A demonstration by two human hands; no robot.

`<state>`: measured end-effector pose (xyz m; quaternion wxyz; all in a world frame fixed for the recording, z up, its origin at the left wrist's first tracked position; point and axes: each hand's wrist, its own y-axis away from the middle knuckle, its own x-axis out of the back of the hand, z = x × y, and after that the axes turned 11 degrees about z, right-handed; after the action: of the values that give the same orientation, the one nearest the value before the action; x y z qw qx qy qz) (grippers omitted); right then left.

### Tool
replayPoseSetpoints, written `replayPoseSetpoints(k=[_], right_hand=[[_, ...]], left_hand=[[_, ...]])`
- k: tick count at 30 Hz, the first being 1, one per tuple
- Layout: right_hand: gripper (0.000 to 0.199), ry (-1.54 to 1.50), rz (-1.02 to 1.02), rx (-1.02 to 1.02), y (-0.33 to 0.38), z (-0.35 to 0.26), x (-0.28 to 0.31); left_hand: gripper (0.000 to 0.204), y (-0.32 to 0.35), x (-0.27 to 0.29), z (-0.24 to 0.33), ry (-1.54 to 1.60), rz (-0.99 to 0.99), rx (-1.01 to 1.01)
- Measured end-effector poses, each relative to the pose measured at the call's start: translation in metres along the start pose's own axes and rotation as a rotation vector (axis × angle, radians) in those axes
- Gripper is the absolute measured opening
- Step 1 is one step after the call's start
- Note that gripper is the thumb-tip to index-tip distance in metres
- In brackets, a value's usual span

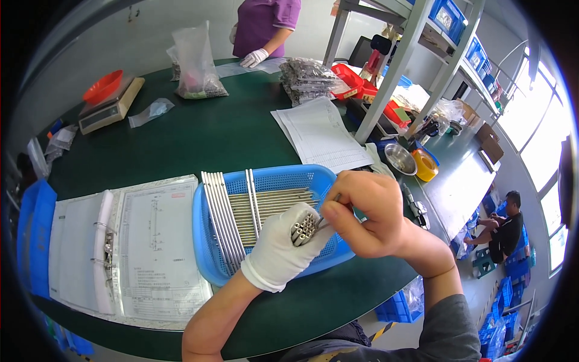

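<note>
My left hand [272,252], in a white glove, is closed around a bundle of thin metal tubes [303,231], their open ends facing up toward me. Close beside it, my bare right hand [373,212] pinches a thin metal rod [337,197] between thumb and fingers. The rod's lower part runs toward the bundle; whether it enters a tube I cannot tell. Both hands are over a blue plastic basket [200,256]. More metal tubes [271,205] lie across inside it, and a row of longer silvery tubes [218,214] rests slantwise over its left side.
An open ring binder [160,259] with a drawing lies left of the basket. Farther back on the green table [211,142] are a scale [111,105], a bag of parts [202,72], bagged parts [307,78] and papers [322,136]. A co-worker's gloved hand [254,58] rests opposite.
</note>
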<state>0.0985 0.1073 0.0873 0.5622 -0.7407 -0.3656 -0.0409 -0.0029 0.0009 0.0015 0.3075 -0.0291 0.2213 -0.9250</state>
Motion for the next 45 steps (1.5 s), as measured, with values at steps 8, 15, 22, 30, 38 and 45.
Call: replayPoseSetpoints(k=[8, 15, 22, 30, 38, 45], right_hand=[[0.005, 0.072, -0.076, 0.118, -0.001, -0.003, -0.006], [0.006, 0.036, 0.022, 0.156, 0.001, 0.000, -0.011], [0.015, -0.047, 0.385, -0.362, 0.023, 0.023, 0.037], [0.011, 0.542, 0.069, -0.512, 0.202, 0.070, 0.101], [0.014, 0.637, 0.097, -0.389, 0.230, 0.074, 0.076], [0.021, 0.609, 0.178, -0.433, 0.233, 0.067, 0.083]], left_hand=[[0.018, 0.004, 0.005, -0.004, 0.019, 0.005, -0.055], [0.015, 0.003, 0.009, 0.003, -0.028, -0.013, -0.020], [0.020, 0.002, 0.000, 0.013, 0.132, 0.100, 0.219], [0.022, 0.006, 0.001, -0.011, 0.062, 0.091, 0.156], [0.023, 0.014, 0.008, -0.019, 0.065, 0.216, 0.037], [0.039, -0.016, 0.008, 0.036, 0.323, 0.555, -0.094]])
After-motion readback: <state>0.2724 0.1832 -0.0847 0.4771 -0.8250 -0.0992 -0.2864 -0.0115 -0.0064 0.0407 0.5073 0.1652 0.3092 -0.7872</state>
